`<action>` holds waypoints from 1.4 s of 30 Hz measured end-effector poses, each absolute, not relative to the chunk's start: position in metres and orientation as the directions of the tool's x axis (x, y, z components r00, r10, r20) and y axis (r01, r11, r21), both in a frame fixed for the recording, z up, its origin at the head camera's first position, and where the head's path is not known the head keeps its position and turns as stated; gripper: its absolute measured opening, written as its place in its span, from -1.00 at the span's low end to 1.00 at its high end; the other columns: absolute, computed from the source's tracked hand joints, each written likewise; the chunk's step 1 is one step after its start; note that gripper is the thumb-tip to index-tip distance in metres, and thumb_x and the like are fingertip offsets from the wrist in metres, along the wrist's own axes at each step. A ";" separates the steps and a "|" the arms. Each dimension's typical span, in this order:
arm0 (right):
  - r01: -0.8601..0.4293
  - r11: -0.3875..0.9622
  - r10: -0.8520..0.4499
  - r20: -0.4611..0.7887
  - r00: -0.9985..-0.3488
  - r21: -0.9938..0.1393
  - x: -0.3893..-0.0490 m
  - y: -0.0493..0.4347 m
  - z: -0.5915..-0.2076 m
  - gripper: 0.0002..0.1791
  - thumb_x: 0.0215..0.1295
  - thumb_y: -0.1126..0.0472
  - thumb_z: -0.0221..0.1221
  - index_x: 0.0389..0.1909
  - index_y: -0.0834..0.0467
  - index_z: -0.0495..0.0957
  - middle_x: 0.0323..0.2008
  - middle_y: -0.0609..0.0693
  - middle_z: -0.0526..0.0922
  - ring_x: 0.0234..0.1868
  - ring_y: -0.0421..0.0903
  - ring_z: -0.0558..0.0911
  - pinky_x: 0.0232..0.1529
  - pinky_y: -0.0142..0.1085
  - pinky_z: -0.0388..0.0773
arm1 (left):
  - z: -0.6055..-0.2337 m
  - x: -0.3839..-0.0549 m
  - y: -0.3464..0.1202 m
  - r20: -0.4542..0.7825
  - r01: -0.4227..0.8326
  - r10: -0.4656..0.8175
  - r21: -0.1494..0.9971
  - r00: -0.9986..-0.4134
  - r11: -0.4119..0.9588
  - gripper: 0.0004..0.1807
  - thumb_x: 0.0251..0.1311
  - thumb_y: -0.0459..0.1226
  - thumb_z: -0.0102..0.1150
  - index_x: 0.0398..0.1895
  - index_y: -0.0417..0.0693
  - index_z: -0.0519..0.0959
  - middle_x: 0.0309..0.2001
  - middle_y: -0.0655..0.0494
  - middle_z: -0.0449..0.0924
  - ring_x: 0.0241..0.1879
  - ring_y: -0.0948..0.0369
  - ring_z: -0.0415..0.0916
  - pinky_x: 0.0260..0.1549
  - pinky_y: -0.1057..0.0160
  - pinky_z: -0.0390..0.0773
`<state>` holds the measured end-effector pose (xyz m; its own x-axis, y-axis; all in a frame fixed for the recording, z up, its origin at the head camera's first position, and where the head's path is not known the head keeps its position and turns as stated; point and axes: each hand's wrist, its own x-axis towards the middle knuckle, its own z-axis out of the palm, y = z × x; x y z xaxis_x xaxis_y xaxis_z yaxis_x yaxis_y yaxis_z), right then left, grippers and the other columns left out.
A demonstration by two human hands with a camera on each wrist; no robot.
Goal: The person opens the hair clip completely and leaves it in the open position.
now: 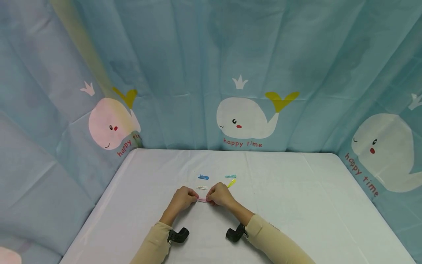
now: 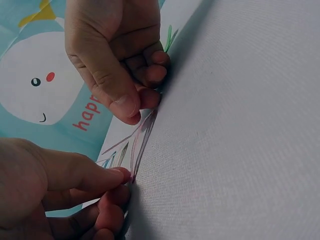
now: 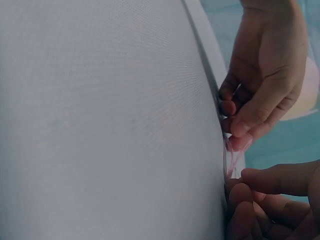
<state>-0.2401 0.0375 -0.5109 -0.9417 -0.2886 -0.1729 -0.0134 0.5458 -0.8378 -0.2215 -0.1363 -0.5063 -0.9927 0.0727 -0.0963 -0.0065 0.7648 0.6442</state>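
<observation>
The left grip (image 1: 183,198) and the right grip (image 1: 220,194) are both nearly closed, thumb and fingertips pinched on opposite ends of a slim pink hair clip with thin strands (image 1: 202,200). The clip lies in the narrow gap between the 2 grips, its left end at the left grip's fingertips and its right end at the right grip's. In the left wrist view its strands stand slightly apart between the pinches, low against the bench (image 1: 296,198), which is covered in white cloth. How far the ends reach inside the fingers cannot be told.

4 more slim clips lie around the grips. A white hair clip (image 1: 202,187) is just beyond the gap, near both grips. A blue hair clip (image 1: 203,177) lies farther beyond it. A yellow hair clip (image 1: 232,182), set at a slant, is just past the right grip's knuckles, and a pale teal hair clip (image 1: 230,176) lies behind that.

Nearer the body than the grips, a black wrist-worn device (image 1: 179,235) sits at the left beige sleeve (image 1: 155,242), and another at the right.
</observation>
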 end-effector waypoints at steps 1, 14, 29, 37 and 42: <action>-0.018 0.545 -0.293 -0.170 -0.941 -0.838 -0.240 0.038 -0.511 -0.89 0.10 0.39 0.32 -0.58 0.25 0.67 -0.73 -0.07 0.55 -0.70 -0.24 0.45 -0.68 -0.49 0.37 | -0.506 -0.221 -0.137 -0.098 -0.011 0.068 0.643 -0.993 0.766 -0.94 0.09 -0.37 0.29 -0.47 -0.10 0.73 -0.46 0.12 0.67 -0.43 0.25 0.43 -0.40 0.26 0.42; -0.054 0.493 -0.285 -0.102 -0.953 -0.868 -0.248 0.077 -0.490 -0.89 0.19 0.31 0.27 -0.46 0.27 0.70 -0.60 0.01 0.66 -0.61 -0.19 0.54 -0.57 -0.36 0.50 | -0.501 -0.223 -0.122 -0.008 0.020 0.037 0.715 -0.999 0.699 -0.87 0.14 -0.36 0.19 -0.36 -0.11 0.73 -0.31 0.03 0.73 -0.40 0.24 0.48 -0.39 0.26 0.45; 0.020 0.501 -0.169 -0.120 -0.978 -0.865 -0.248 0.118 -0.483 -0.91 0.16 0.32 0.29 -0.44 0.28 0.71 -0.58 0.03 0.69 -0.63 -0.15 0.54 -0.57 -0.35 0.46 | -0.497 -0.223 -0.080 0.025 0.121 0.154 0.749 -0.988 0.652 -0.87 0.22 -0.33 0.19 -0.27 -0.15 0.71 -0.42 0.07 0.66 -0.57 0.33 0.44 -0.58 0.38 0.44; 0.047 0.549 -0.152 -0.155 -0.976 -0.834 -0.245 0.124 -0.488 -0.89 0.16 0.32 0.29 -0.50 0.26 0.69 -0.62 -0.04 0.63 -0.64 -0.17 0.50 -0.58 -0.36 0.43 | -0.495 -0.227 -0.057 0.025 0.144 0.184 0.724 -0.983 0.674 -0.91 0.18 -0.34 0.25 -0.31 -0.15 0.71 -0.41 0.07 0.67 -0.47 0.29 0.47 -0.50 0.35 0.44; 0.047 0.572 -0.164 -0.171 -0.972 -0.819 -0.245 0.126 -0.490 -0.89 0.14 0.32 0.30 -0.53 0.24 0.69 -0.63 -0.04 0.61 -0.65 -0.18 0.49 -0.60 -0.37 0.42 | -0.499 -0.232 -0.048 0.012 0.149 0.198 0.705 -0.980 0.693 -0.91 0.14 -0.37 0.24 -0.33 -0.16 0.71 -0.42 0.08 0.68 -0.44 0.28 0.49 -0.43 0.32 0.48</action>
<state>-0.2451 0.1260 -0.4900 -0.9715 -0.1641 -0.1710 0.0475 0.5722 -0.8188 -0.2320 -0.0482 -0.4986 -0.9802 0.1978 0.0124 0.1488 0.6931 0.7054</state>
